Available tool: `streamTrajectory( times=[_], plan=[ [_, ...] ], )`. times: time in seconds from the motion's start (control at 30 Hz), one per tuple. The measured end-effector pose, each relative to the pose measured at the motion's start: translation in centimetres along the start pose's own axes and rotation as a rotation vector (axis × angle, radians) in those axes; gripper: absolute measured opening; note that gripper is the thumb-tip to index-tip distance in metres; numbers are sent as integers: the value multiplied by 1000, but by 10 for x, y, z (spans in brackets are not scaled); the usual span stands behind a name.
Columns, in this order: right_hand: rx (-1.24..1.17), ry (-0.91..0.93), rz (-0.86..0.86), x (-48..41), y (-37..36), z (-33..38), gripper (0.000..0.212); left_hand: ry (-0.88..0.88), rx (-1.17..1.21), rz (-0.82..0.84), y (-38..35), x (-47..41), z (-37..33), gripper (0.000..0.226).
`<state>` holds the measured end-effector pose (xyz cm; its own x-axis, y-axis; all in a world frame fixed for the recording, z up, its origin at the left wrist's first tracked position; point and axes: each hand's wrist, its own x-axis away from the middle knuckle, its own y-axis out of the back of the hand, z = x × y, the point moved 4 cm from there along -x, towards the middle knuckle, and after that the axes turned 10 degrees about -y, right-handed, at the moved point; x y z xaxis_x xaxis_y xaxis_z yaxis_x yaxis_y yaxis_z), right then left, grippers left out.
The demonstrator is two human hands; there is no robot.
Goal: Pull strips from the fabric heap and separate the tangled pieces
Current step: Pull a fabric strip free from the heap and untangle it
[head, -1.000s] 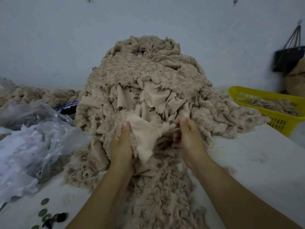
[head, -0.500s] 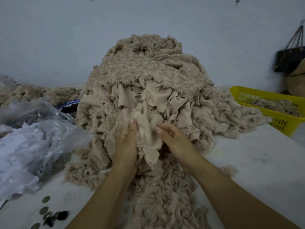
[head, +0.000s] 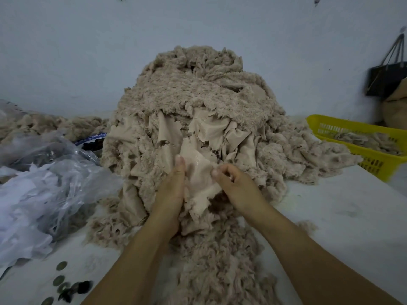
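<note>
Table (head: 343, 219); hands (head: 170, 192) (head: 239, 186) thumbs-up around strip (head: 199, 175)

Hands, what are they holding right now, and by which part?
One smooth beige fabric piece: left hand grips its left edge, right hand pinches its right edge.

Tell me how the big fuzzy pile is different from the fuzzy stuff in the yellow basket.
The fabric heap stands tall and spreads loose over the table; the basket scraps lie low inside the yellow basket. The left hand and right hand grip a smooth piece at the heap's front; nobody touches the basket scraps. Both are the same beige, fuzzy cloth.
</note>
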<state>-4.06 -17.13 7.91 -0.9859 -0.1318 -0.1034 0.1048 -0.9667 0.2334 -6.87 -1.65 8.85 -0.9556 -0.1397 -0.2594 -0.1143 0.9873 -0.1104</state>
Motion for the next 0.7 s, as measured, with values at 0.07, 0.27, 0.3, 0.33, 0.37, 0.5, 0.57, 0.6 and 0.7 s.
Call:
streamTrajectory(
  times=[0.07,0.27,0.3,0.33,0.37,0.5,0.57,0.6,0.7],
  plan=[
    [-17,14,-26,1,2,3,25,-22,-102,124,-6,2,-1,67],
    [253,97,-29,2,-2,7,13,5,42,130,-8,4,1,20],
    [312,128,-68,1,-2,9,12,-21,22,122,-8,4,0,18],
    [336,154,-110,1,-2,12,12,-58,-7,134,-9,5,-1,16],
    [343,173,-147,1,-2,14,13,-96,-39,155,-11,5,-2,16],
    [288,23,-212,-3,-1,6,17,-189,-161,274,-21,10,-12,22],
    [129,-195,-239,-7,19,-8,21,-234,-238,331,-28,15,-16,24],
    [182,-237,-273,-8,31,-11,20,-240,-252,323,-30,16,-16,30],
    [344,-144,-346,-10,49,-9,16,-135,-110,107,-21,13,-14,36]
  ],
)
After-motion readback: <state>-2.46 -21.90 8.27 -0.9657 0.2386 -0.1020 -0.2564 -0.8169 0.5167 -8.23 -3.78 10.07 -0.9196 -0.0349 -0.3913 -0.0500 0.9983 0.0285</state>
